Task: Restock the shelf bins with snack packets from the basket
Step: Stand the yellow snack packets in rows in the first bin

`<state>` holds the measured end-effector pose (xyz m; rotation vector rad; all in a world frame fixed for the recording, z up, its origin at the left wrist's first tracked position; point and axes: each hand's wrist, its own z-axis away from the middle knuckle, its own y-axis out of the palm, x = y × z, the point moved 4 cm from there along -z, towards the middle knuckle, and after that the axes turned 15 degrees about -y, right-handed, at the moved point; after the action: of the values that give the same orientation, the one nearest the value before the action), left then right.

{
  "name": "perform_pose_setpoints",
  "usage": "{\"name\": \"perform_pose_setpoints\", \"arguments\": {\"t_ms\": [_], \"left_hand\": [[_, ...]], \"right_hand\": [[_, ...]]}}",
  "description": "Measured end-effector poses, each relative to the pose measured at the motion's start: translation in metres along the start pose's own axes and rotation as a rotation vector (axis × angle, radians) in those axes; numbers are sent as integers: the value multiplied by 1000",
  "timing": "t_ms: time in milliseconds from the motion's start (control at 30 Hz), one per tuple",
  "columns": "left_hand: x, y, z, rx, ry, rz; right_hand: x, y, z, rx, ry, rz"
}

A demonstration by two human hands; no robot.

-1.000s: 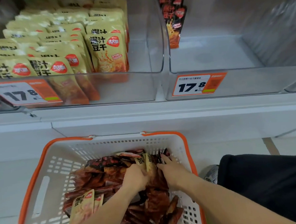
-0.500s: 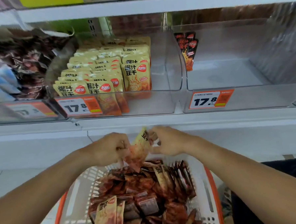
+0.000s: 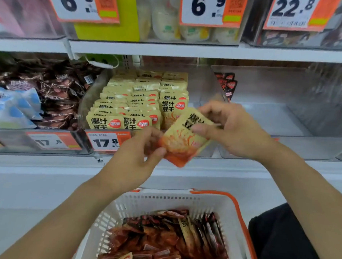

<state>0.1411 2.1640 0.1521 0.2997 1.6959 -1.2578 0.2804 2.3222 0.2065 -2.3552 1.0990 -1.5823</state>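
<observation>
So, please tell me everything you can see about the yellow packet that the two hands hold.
The yellow packet is a flat pouch that looks like glossy plastic film, pale yellow with black characters at the top and an orange-red picture toward the bottom. It is tilted, top end to the upper right. The left hand pinches its lower left edge; the right hand grips its upper end. It is held in the air in front of the shelf bin of like packets, above the basket.

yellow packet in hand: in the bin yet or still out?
Out. The yellow packet is held tilted in front of the bin, gripped by the left hand and the right hand, above the basket.
</observation>
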Motion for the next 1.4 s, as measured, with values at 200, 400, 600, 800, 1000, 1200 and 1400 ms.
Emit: {"name": "perform_pose_setpoints", "arguments": {"t_ms": [200, 400, 600, 800, 1000, 1200, 1400], "left_hand": [[-19, -10, -6, -586, 195, -149], [-9, 13, -31, -595, 85, -551], [8, 14, -37, -526, 50, -635], [7, 12, -37, -533, 71, -610], [8, 12, -37, -534, 76, -595], [6, 11, -32, -559, 99, -522], [-16, 6, -11, -749, 315, -256]], "right_hand": [[20, -9, -12, -405, -451, 472], [-43, 16, -57, -135, -203, 722], [-69, 36, -79, -47, -26, 682], [-75, 39, -90, -95, -48, 778], [-83, 42, -91, -119, -35, 726], [-58, 36, -77, -242, -237, 720], [4, 37, -19, -222, -540, 437]]}}
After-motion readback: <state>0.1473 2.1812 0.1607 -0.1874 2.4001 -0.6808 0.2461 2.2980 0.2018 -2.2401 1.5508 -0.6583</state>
